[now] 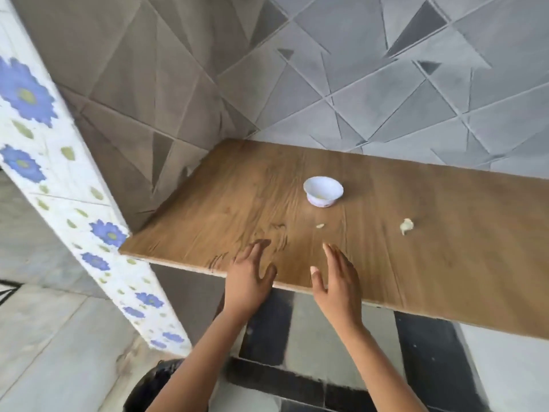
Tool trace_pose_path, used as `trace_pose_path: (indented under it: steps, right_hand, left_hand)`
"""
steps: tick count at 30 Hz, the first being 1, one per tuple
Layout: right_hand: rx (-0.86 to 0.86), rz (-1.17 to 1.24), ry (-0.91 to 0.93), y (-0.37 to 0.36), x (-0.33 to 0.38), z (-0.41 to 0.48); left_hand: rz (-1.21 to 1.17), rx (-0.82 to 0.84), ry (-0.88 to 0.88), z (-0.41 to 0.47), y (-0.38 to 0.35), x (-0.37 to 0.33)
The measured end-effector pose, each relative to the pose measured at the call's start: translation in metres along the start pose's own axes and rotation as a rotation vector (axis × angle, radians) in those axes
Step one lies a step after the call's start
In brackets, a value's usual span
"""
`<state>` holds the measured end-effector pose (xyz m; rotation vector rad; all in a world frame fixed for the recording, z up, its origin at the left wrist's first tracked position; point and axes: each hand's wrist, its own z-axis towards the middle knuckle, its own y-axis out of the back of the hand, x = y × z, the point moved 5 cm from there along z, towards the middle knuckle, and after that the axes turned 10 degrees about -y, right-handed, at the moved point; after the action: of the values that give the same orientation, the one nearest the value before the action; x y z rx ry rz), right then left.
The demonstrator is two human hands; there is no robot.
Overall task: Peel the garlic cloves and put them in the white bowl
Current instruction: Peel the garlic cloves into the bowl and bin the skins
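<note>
A small white bowl (323, 191) stands on the wooden counter (430, 263), with something pale inside at its bottom. A small pale garlic piece (320, 225) lies just in front of the bowl. A larger garlic piece with papery skin (406, 226) lies to the right. My left hand (249, 273) hovers over the counter's front edge with fingers straight and spread, holding nothing. My right hand (335, 278) is beside it, fingers straight, also holding nothing. Both hands are well short of the garlic and bowl.
Grey tiled walls (386, 84) close the counter at the back and left. A white pillar with blue flowers (59, 179) stands at the left. Below the counter's front edge is a dark and light tiled floor (312, 337).
</note>
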<state>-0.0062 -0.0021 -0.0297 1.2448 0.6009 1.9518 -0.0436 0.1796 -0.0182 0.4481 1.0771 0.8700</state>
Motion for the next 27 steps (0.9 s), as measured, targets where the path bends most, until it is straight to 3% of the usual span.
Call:
trace_pose_path:
  steps: [8,13,15,18,20,27]
  right_hand:
    - [0.077,-0.253,-0.139,0.006,-0.14,0.102]
    - [0.216,-0.328,-0.126,-0.012,-0.166,0.116]
    - [0.213,-0.331,-0.129,-0.014,-0.166,0.114]
    - [0.186,-0.34,-0.116,-0.013,-0.166,0.114]
    - [0.185,-0.346,-0.12,-0.012,-0.165,0.113]
    - [0.209,-0.328,-0.138,-0.011,-0.166,0.11]
  left_hand:
    - [0.107,0.308,-0.001,0.137,-0.121,-0.034]
    - [0.334,0.497,0.061,0.167,-0.155,-0.03]
    - [0.269,0.432,0.084,0.174,-0.151,-0.029]
    - [0.124,0.16,0.072,0.21,-0.132,-0.037]
    - [0.132,0.1,0.088,0.242,-0.128,-0.036]
    - [0.527,0.531,0.197,0.293,-0.172,-0.014]
